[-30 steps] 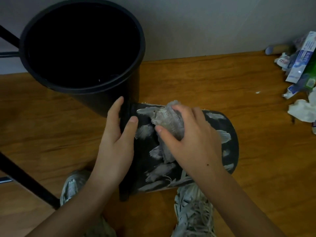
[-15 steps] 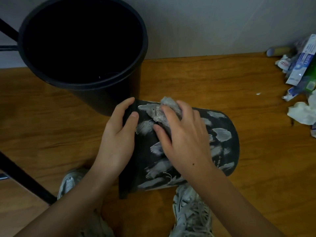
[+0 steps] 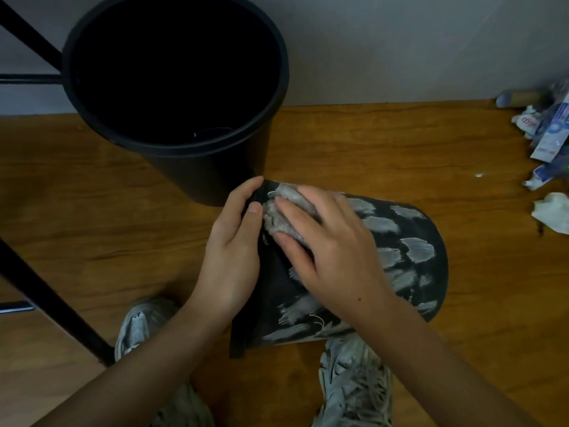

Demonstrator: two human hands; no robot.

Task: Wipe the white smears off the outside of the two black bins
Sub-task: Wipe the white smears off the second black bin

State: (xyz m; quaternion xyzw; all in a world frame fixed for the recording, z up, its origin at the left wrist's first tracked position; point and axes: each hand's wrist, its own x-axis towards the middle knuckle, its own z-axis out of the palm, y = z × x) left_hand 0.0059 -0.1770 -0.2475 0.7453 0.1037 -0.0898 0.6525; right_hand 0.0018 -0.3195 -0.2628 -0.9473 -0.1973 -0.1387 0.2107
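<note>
A black bin [image 3: 409,266] lies on its side on the wooden floor, its rim to the left, its wall covered in white smears. My left hand [image 3: 231,257] grips the rim end and steadies it. My right hand [image 3: 332,251] presses a grey crumpled cloth [image 3: 283,217] flat against the bin's wall close to the rim. A second black bin [image 3: 191,167] stands upright just behind, its mouth facing me; no smears show on its visible side.
Litter lies at the right edge: a toothpaste box [image 3: 551,140], crumpled white paper [image 3: 554,215] and wrappers. Black metal bars [image 3: 46,291] cross the left side. My two grey shoes [image 3: 354,389] are below the bin. A grey wall runs behind.
My right hand has slid the cloth leftward along the bin toward the rim, uncovering smears on the right part. The left hand kept its hold on the rim.
</note>
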